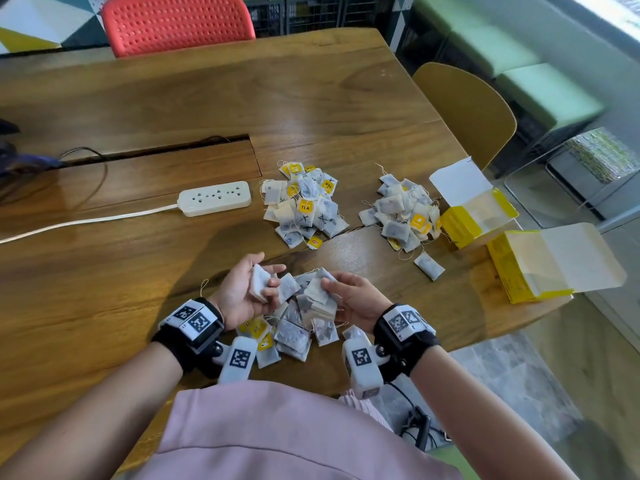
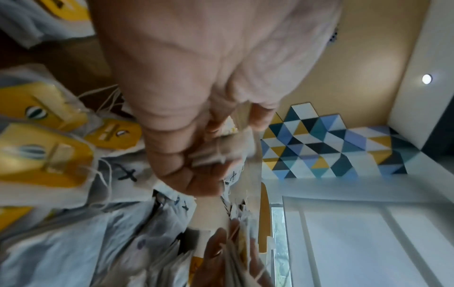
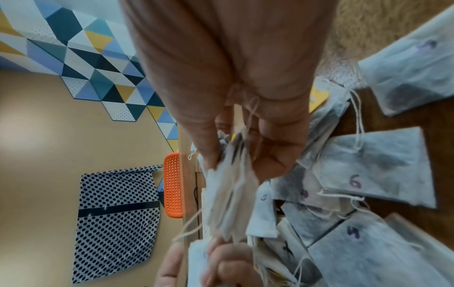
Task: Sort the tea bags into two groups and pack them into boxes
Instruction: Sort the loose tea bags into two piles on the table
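A loose heap of tea bags [image 1: 294,327] lies at the table's near edge between my hands. My left hand [image 1: 249,289] holds a few tea bags [image 1: 259,282] in its palm, fingers curled round them; in the left wrist view the hand [image 2: 196,151] grips these bags [image 2: 221,151]. My right hand [image 1: 346,292] pinches a small stack of tea bags [image 1: 320,289] over the heap; in the right wrist view the hand [image 3: 236,151] holds the stack [image 3: 228,194]. Further out lie a pile of X-marked bags [image 1: 304,206] and a second pile [image 1: 401,213]. Two open yellow boxes [image 1: 478,216] [image 1: 533,265] stand at the right.
A white power strip [image 1: 216,198] with its cable lies left of the piles. One tea bag [image 1: 429,266] lies alone near the boxes. A red chair [image 1: 176,22] stands behind the wooden table [image 1: 104,254], a yellow chair [image 1: 471,109] at its right edge.
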`<action>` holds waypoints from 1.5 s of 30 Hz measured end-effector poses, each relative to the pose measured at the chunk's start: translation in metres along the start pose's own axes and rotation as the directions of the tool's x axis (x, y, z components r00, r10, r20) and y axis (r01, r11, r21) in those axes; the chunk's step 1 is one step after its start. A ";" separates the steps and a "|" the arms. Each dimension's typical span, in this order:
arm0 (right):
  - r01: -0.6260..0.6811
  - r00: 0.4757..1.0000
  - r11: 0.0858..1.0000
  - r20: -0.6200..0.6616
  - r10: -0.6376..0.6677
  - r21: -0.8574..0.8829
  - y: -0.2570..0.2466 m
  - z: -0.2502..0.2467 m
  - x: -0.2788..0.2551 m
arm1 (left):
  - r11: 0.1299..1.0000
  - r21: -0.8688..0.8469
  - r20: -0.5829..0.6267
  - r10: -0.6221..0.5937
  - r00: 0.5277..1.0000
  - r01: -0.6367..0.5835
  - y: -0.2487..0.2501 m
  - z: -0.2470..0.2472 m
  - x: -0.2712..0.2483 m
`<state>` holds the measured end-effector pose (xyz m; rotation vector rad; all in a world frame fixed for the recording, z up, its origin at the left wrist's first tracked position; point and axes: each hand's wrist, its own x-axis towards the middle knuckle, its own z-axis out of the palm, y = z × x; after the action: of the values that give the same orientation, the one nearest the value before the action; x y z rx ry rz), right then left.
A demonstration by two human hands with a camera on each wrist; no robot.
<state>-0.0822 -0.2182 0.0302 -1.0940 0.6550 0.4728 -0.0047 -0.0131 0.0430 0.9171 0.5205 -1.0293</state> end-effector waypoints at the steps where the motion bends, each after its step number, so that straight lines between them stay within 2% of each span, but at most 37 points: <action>1: -0.005 1.000 1.000 -0.003 0.005 0.003 0.000 -0.001 0.000 | 1.000 -0.019 0.013 -0.021 1.000 0.022 0.001 0.000 -0.001; 4: -0.015 1.000 1.000 -0.007 0.015 0.014 -0.001 -0.003 -0.002 | 0.999 -0.032 0.075 -0.007 0.997 0.010 0.001 0.002 -0.004; 7: -0.002 1.000 1.000 -0.004 0.002 -0.009 -0.001 -0.005 -0.003 | 0.993 -0.122 0.168 0.013 0.986 0.008 0.001 0.000 -0.005; 10: 0.023 1.000 0.998 -0.001 -0.023 -0.051 -0.002 -0.003 -0.003 | 0.989 -0.148 0.172 0.018 0.985 0.008 0.000 -0.001 -0.005; 11: 0.028 1.000 0.998 0.000 -0.028 -0.062 -0.002 -0.002 -0.003 | 0.994 -0.112 0.142 0.028 0.990 -0.012 -0.001 0.000 -0.005; 13: 0.033 0.999 0.997 -0.008 -0.033 -0.066 -0.002 0.002 -0.003 | 0.994 0.066 0.068 0.077 0.995 -0.082 -0.004 0.003 -0.005; 15: 0.033 0.999 0.998 -0.020 -0.034 -0.057 -0.002 0.005 -0.002 | 0.948 0.293 0.031 0.117 0.993 -0.121 -0.009 0.007 -0.003; 17: 0.041 0.999 0.997 -0.026 -0.043 -0.058 -0.002 0.007 -0.001 | 0.887 0.444 0.020 0.136 0.991 -0.130 -0.015 0.011 -0.001; 20: 0.045 0.999 0.996 -0.020 -0.047 -0.075 -0.001 0.010 -0.001 | 0.799 0.584 0.004 0.171 0.985 -0.141 -0.019 0.011 0.006; 22: 0.034 0.999 0.997 -0.007 -0.034 -0.075 -0.002 0.011 -0.002 | 0.780 0.610 -0.010 0.185 0.983 -0.141 -0.019 0.010 0.010; 25: 0.015 1.000 0.999 0.023 -0.014 -0.053 -0.004 0.008 -0.003 | 0.847 0.521 -0.002 0.125 0.992 -0.106 -0.016 0.013 0.008; 28: 0.012 0.999 1.000 0.036 -0.012 0.008 -0.006 0.000 -0.004 | 0.979 0.204 -0.003 0.023 1.000 -0.022 -0.009 0.013 0.003; 31: 0.008 1.000 0.999 0.009 -0.009 0.032 -0.007 -0.007 -0.005 | 0.991 -0.089 0.082 -0.089 0.993 0.096 -0.004 0.006 0.003; 33: -0.008 1.000 0.999 -0.006 0.008 0.033 -0.008 -0.010 -0.006 | 0.977 -0.181 0.097 -0.099 0.990 0.115 -0.004 0.000 0.004; 43: -0.044 0.998 0.999 -0.041 0.044 0.001 -0.010 -0.010 -0.005 | 0.982 -0.182 0.195 -0.021 0.981 0.058 -0.003 0.001 -0.003; 45: -0.049 0.998 0.999 -0.045 0.049 -0.006 -0.011 -0.009 -0.005 | 0.990 -0.135 0.191 -0.016 0.981 0.042 -0.003 0.002 -0.003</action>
<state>-0.0806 -0.2311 0.0385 -1.1000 0.7212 0.4945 -0.0086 -0.0137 0.0456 0.6818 0.4405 -1.0804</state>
